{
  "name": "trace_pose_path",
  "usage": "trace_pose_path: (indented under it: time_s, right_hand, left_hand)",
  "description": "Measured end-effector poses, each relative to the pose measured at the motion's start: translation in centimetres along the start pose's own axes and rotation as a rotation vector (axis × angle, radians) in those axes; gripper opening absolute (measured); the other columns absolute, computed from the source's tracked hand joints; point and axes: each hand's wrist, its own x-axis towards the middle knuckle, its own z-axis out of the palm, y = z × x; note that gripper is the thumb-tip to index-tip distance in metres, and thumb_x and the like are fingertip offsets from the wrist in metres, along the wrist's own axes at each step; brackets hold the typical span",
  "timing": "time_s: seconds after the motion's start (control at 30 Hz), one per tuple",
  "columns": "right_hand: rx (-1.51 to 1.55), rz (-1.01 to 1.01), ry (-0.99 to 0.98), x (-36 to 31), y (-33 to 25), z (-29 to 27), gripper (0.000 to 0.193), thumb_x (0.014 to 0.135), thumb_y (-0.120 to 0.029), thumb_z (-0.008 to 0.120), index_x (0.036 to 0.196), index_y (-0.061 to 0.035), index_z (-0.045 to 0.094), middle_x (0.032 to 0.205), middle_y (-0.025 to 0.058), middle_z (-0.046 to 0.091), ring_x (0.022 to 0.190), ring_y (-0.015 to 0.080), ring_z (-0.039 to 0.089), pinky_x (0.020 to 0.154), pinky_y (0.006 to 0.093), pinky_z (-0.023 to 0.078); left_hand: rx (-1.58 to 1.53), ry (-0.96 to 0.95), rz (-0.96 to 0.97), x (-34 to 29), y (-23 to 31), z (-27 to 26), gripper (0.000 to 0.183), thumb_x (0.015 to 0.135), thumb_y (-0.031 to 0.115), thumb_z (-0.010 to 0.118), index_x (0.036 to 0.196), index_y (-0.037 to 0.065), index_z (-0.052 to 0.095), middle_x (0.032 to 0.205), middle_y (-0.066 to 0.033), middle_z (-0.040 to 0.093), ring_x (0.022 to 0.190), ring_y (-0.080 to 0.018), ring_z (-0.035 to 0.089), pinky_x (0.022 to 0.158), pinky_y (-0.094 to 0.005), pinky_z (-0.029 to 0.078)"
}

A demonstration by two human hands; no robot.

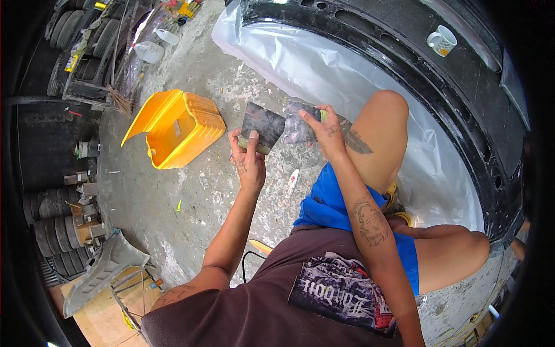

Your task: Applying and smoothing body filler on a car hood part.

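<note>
Dark sheets, 2 total, are held up over concrete floor, approx. mid-view; can't tell if touching. L to R: yellow container, lid open; L hand clamped on L sheet, thumb on top; R hand gripping R sheet; plastic sheeting; white mug w/ handle on black panel.

The square sheet in the left hand looks black clouded with grey from here; the other sheet, in the right hand, is mottled charcoal and whitish. Left of both grips glows a yellow container; below them, plain blue shorts
</note>
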Motion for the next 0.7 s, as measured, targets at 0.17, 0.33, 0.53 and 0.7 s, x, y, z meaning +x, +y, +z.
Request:
trace_pose_path:
  time_s: [0.17, 0.33, 0.53, 0.7]
  right_hand:
    - [-0.078, -0.035, 0.012, 0.1, 0.2, 0.3, 0.050, 0.083, -0.026, 0.080, 0.114, -0.0051, 0.046, 0.090, 0.0091, 0.062, 0.065, 0.0141, 0.061, 0.037, 0.0301, 0.042]
    - [-0.092, -0.083, 0.006, 0.4, 0.5, -0.2, 0.053, 0.082, -0.029, 0.080, 0.115, -0.0049, 0.047, 0.087, 0.0090, 0.061, 0.062, 0.0138, 0.060, 0.037, 0.0292, 0.042]
    - [-0.233, -0.073, 0.016, -0.8, -1.4, 0.1, 0.054, 0.081, -0.035, 0.081, 0.113, -0.0038, 0.050, 0.078, 0.0060, 0.058, 0.057, 0.0122, 0.055, 0.037, 0.0284, 0.042]
    - [-0.257, -0.094, 0.048, -0.7, -1.1, 0.5, 0.058, 0.080, -0.038, 0.081, 0.115, -0.0041, 0.051, 0.080, 0.0075, 0.058, 0.058, 0.0121, 0.053, 0.036, 0.0287, 0.041]
  left_hand:
    - [0.536, -0.112, 0.088, -0.9, 0.7, -0.2, 0.041, 0.092, 0.006, 0.063, 0.127, 0.007, 0.042, 0.122, -0.0105, 0.056, 0.109, -0.0181, 0.057, 0.093, -0.0292, 0.047]
    - [0.694, -0.300, 0.107, -1.9, 0.1, 0.3, 0.050, 0.090, 0.008, 0.063, 0.135, 0.002, 0.041, 0.125, -0.0106, 0.052, 0.116, -0.0188, 0.050, 0.102, -0.0320, 0.039]
    - [0.714, -0.346, 0.032, -2.9, 0.2, -0.4, 0.044, 0.090, 0.003, 0.060, 0.131, 0.004, 0.043, 0.122, -0.0104, 0.053, 0.116, -0.0179, 0.050, 0.099, -0.0317, 0.041]
    - [0.945, -0.420, -0.056, -0.2, 0.6, -4.6, 0.043, 0.088, -0.002, 0.058, 0.128, 0.006, 0.045, 0.110, -0.0039, 0.054, 0.088, -0.0104, 0.055, 0.070, -0.0237, 0.047]
